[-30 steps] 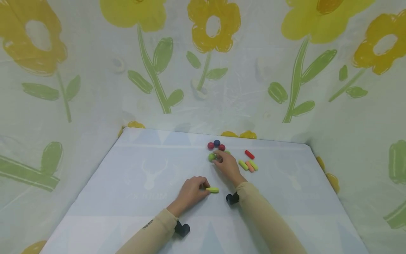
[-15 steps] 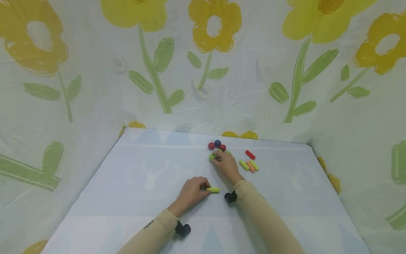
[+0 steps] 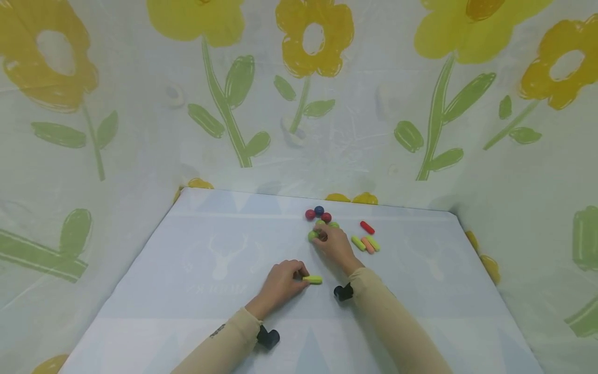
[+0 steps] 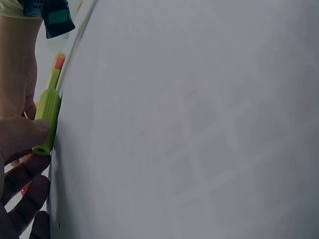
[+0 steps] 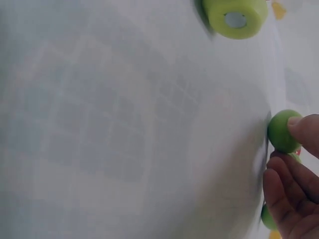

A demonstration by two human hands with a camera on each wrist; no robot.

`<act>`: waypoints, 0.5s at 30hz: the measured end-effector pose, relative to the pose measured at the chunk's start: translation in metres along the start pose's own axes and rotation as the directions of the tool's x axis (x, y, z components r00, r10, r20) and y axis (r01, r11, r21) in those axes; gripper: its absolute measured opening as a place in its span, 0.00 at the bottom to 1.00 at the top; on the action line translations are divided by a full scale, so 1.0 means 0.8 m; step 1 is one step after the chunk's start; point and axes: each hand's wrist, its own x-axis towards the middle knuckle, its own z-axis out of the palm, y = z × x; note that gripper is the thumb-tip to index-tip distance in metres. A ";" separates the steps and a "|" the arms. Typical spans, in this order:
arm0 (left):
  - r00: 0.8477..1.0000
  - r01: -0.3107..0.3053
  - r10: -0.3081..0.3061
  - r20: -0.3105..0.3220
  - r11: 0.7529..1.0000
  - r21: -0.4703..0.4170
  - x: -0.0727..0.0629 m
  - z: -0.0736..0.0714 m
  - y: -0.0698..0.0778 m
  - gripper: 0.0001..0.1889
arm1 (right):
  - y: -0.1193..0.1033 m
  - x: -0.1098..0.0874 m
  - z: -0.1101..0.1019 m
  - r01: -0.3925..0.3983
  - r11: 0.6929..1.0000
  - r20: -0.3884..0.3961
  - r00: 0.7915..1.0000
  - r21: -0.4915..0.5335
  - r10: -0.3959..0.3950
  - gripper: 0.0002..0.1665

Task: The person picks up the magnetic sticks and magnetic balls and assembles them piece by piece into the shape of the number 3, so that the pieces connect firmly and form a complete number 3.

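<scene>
In the head view my left hand [image 3: 279, 284] pinches a short yellow-green ridged stick [image 3: 314, 279] low over the table. Up close, the left wrist view shows the stick [image 4: 47, 112] between thumb and fingers, with a small hole in its end. My right hand [image 3: 334, 245] grips a green ball [image 3: 312, 236] by thumb and fingertips; the right wrist view shows this ball [image 5: 283, 131] too. Just behind the right hand are two more green balls, one of them [image 3: 320, 222] partly hidden by the fingers.
Two red balls, one at the left [image 3: 310, 214], and a blue ball [image 3: 319, 210] cluster at the back. Right of them lie a red stick [image 3: 367, 227], an orange stick [image 3: 368, 245] and two yellow-green sticks, one nearer [image 3: 358, 243]. Flower-printed sheets [image 3: 350, 130] surround the table.
The right hand has drawn its green ball slightly toward the person, and a green ball behind it now shows. The left hand stays in place with its stick.
</scene>
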 end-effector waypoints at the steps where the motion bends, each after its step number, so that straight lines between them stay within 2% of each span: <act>1: 1.000 -0.002 0.002 -0.002 1.000 0.004 0.000 0.000 0.000 0.07 | 0.000 -0.002 -0.001 0.000 1.000 0.002 1.000 0.002 0.000 0.17; 9: 1.000 -0.005 0.005 -0.003 1.000 0.012 0.000 -0.001 0.000 0.07 | 0.011 -0.015 -0.006 0.050 0.998 0.015 0.999 0.027 -0.051 0.16; 15: 1.000 0.004 -0.004 0.008 1.000 0.006 0.001 0.000 -0.001 0.06 | 0.018 -0.026 -0.012 0.064 0.998 0.047 0.997 0.006 -0.064 0.17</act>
